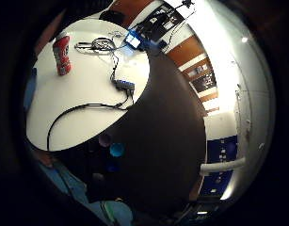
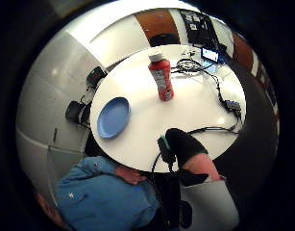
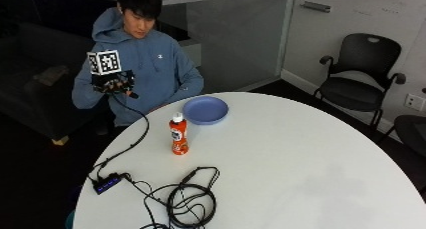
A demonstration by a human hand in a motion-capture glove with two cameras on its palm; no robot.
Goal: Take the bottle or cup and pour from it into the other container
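I sit at a round white table (image 3: 299,159) on a dark floor (image 3: 40,164); behind me runs a glass partition (image 3: 233,39); beside it stands a white wall (image 3: 359,19); two black chairs (image 3: 359,84) wait by that wall.

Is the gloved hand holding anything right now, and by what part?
Nothing. The gloved right hand is raised off the round white table, apart from the upright orange plastic bottle.

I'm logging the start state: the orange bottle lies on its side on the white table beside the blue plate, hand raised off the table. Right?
Not quite: the orange bottle stands upright, cap on, as the outside view shows. It is beside the blue plate on the white table, gloved right hand raised.
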